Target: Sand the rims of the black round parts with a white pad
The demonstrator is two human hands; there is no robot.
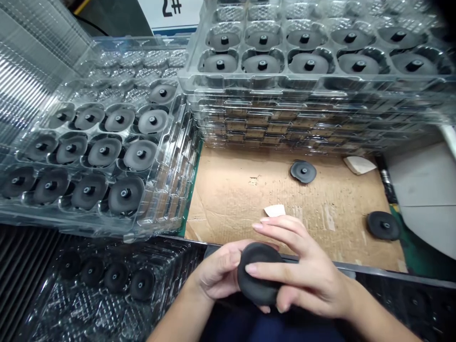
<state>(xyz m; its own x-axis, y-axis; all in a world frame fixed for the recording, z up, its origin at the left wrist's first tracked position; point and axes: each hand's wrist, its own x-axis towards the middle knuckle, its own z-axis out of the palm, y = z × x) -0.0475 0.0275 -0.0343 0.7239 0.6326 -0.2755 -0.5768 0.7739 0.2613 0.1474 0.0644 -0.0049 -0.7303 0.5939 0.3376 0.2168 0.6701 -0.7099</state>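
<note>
Both my hands hold a black rubber disc (257, 274) in front of me, low in the head view, with its domed rim turned up. My left hand (217, 273) cups the disc from the left. My right hand (302, 266) presses over it from the right, fingertips on its face. Its centre is hidden from this angle. Two similar discs lie on the cardboard sheet (249, 228) just beyond my hands: one (303, 171) near the middle, another (384, 225) at the right edge.
A clear plastic tray (171, 190) of dark studded discs stands at the left. A tall stack of clear trays (285, 118) stands at the back right. Another stack of trays (107, 285) lies at the lower left. White paper scraps (359, 165) lie on the cardboard.
</note>
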